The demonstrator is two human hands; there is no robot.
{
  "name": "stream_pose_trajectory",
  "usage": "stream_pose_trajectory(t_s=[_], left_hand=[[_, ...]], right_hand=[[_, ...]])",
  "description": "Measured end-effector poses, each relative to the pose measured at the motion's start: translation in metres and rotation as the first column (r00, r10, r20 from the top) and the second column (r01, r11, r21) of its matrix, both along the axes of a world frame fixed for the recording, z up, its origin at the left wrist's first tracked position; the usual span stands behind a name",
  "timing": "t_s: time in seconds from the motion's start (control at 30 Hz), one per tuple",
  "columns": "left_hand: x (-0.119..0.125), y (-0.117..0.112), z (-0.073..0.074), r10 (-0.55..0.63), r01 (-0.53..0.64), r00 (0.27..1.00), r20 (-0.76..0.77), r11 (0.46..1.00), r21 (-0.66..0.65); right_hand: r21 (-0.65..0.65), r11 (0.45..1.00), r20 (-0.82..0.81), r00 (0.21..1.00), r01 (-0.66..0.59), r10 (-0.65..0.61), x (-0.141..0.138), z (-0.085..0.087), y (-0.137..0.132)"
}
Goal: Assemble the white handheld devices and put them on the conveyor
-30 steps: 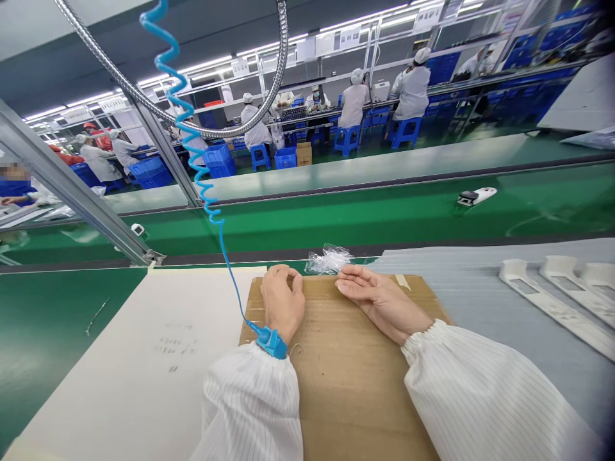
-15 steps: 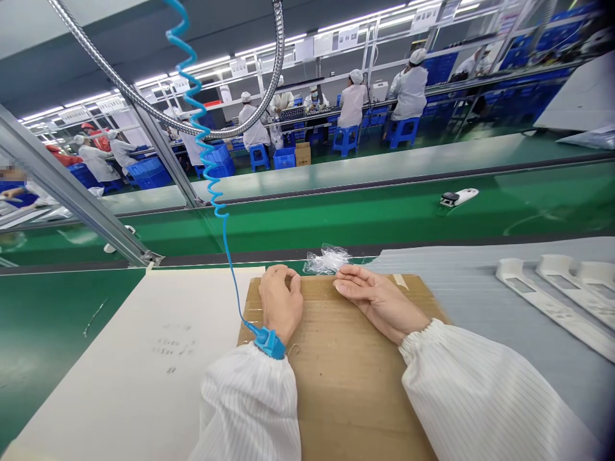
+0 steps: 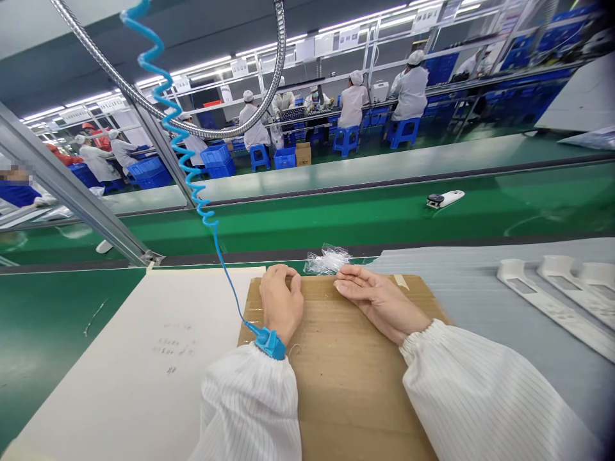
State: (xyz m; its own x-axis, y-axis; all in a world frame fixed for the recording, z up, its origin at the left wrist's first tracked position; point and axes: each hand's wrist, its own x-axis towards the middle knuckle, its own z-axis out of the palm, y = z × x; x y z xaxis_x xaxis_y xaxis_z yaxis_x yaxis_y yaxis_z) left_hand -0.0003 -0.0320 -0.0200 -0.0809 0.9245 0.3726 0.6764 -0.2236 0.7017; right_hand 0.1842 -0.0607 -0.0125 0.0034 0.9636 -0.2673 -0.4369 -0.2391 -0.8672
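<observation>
My left hand [image 3: 282,299] rests on the far edge of a brown cardboard sheet [image 3: 346,371], its fingers curled under into a loose fist. A blue wrist strap [image 3: 270,343] with a coiled blue cord [image 3: 192,186] sits on that wrist. My right hand [image 3: 379,298] lies on its side on the same sheet, fingers stretched together and pointing left, nothing in them. A crumpled clear plastic bag [image 3: 328,260] lies just beyond both hands, touching neither.
A cream sheet [image 3: 144,358] lies left of the cardboard, grey foam [image 3: 480,282] with white plastic parts [image 3: 548,301] to the right. A white device [image 3: 444,199] rides the green conveyor [image 3: 336,218]. A metal post [image 3: 72,189] and flexible hose [image 3: 192,125] stand ahead. Workers sit at far benches.
Both hands stay put. The white device on the conveyor has drifted left. The coiled blue cord has swung.
</observation>
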Motion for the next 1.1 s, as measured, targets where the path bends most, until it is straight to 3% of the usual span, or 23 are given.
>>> stream_pose_trajectory(t_s=[0.77, 1.1], left_hand=[[0.0003, -0.0012, 0.0021, 0.007, -0.007, 1.000, -0.002, 1.000, 0.001], [0.0037, -0.0049, 0.0055, 0.082, -0.085, 0.995, -0.065, 0.995, -0.043]], right_hand=[[0.007, 1.000, -0.015, 1.000, 0.006, -0.006, -0.0008, -0.0018, 0.0009], [0.007, 1.000, -0.011, 1.000, -0.002, 0.002, -0.0002, -0.0006, 0.0000]])
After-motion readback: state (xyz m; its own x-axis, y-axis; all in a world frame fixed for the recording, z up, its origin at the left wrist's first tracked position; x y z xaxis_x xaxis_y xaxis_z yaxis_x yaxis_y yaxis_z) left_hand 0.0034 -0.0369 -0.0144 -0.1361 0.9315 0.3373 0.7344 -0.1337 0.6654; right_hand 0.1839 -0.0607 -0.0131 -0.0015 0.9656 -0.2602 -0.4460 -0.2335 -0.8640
